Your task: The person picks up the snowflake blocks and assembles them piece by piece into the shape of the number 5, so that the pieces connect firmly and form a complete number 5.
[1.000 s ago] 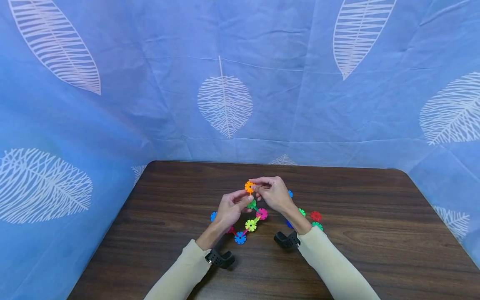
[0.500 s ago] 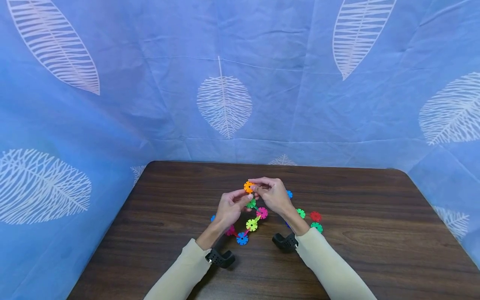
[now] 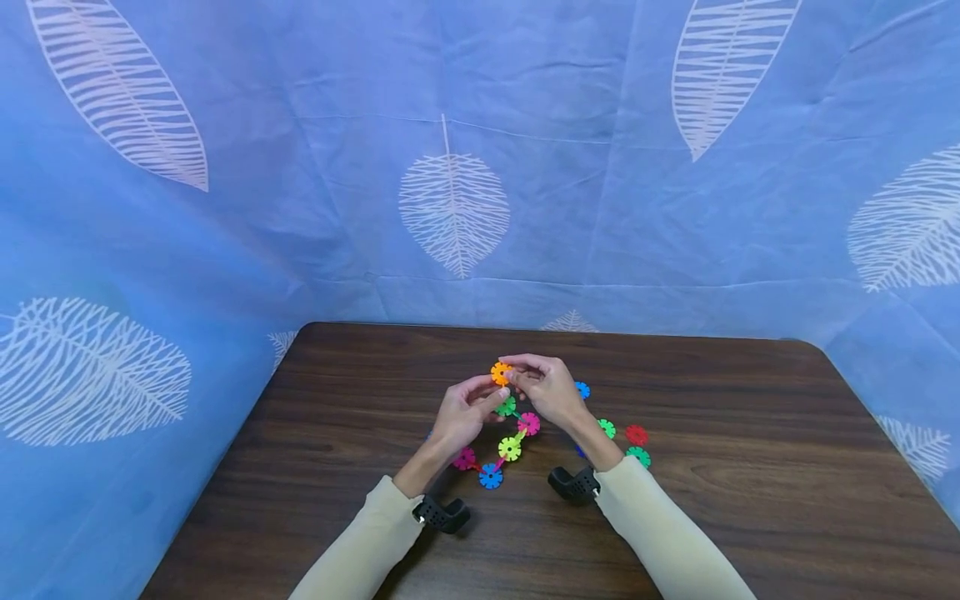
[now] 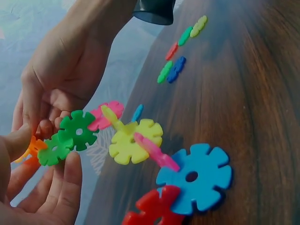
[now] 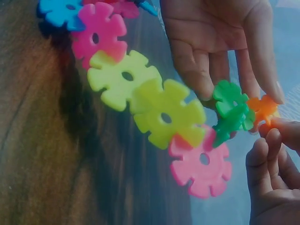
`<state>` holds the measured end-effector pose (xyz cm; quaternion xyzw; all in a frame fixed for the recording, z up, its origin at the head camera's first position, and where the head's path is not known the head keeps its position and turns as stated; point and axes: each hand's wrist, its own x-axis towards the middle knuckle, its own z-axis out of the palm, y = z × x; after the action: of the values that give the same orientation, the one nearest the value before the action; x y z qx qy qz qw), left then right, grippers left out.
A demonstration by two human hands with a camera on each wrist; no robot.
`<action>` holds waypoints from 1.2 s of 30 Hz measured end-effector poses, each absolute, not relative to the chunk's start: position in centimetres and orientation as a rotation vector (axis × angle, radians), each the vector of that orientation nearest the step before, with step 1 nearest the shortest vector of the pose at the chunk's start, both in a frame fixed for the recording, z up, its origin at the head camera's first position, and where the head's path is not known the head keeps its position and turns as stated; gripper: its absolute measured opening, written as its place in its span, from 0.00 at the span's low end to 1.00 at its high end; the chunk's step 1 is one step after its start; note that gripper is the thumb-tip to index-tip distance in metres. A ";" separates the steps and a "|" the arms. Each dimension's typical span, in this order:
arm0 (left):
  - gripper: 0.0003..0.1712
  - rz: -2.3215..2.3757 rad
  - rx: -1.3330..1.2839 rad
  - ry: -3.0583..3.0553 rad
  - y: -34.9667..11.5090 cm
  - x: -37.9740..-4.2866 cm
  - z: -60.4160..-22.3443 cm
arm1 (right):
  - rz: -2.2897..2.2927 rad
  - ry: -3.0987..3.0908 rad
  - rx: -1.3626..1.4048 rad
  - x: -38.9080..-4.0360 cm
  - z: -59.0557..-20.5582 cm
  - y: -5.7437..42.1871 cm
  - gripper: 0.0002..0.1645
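Both hands meet over the table at one end of a chain of slotted plastic snowflake discs. My right hand [image 3: 552, 392] pinches an orange snowflake disc [image 3: 500, 373] between thumb and fingertips. Just below it, my left hand [image 3: 459, 417] pinches the chain's end, where orange meets a green disc [image 5: 228, 96]. From there the chain runs down through pink [image 3: 528, 424], yellow [image 4: 124, 149] and blue [image 4: 211, 164] discs to a red disc [image 4: 154, 206]. In the head view, the left forearm and hand hide its far part. Fingers partly cover the orange joint.
Several loose discs lie right of the right forearm, among them a red disc [image 3: 637, 435], a green disc [image 3: 638, 457] and a blue disc [image 3: 582, 390]. The dark wooden table [image 3: 750, 500] backs onto a blue leaf-print cloth [image 3: 562, 208].
The hanging lower part of the chain has swung slightly to the right. Both hands keep their pinch at nearly the same spot, and the head view has shifted a little.
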<state>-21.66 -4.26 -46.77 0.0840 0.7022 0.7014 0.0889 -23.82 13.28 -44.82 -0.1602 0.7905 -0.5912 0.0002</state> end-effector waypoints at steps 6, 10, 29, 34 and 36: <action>0.24 2.072 0.238 2.125 -4.3 -21.7 -46.8 | -1.839 2.479 -0.492 -23.8 -45.0 13.4 0.18; 0.28 2.066 0.243 2.138 -4.3 -21.7 -46.8 | -1.860 2.445 -0.502 -23.8 -45.0 13.7 0.19; 0.30 2.012 0.165 2.226 -5.3 -22.3 -47.5 | -1.619 2.686 -0.223 -25.1 -46.7 21.9 0.18; 0.29 1.955 0.082 2.184 -5.7 -22.5 -47.8 | -1.525 2.725 -0.077 -25.3 -47.7 24.0 0.18; 0.28 1.952 0.058 2.163 -5.8 -22.5 -47.9 | -1.489 2.685 -0.053 -25.3 -48.0 24.6 0.18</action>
<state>-22.52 -5.85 -47.89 0.0198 0.7375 0.6655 0.1134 -25.35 24.64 -48.01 -0.0171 0.8738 -0.4847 0.0354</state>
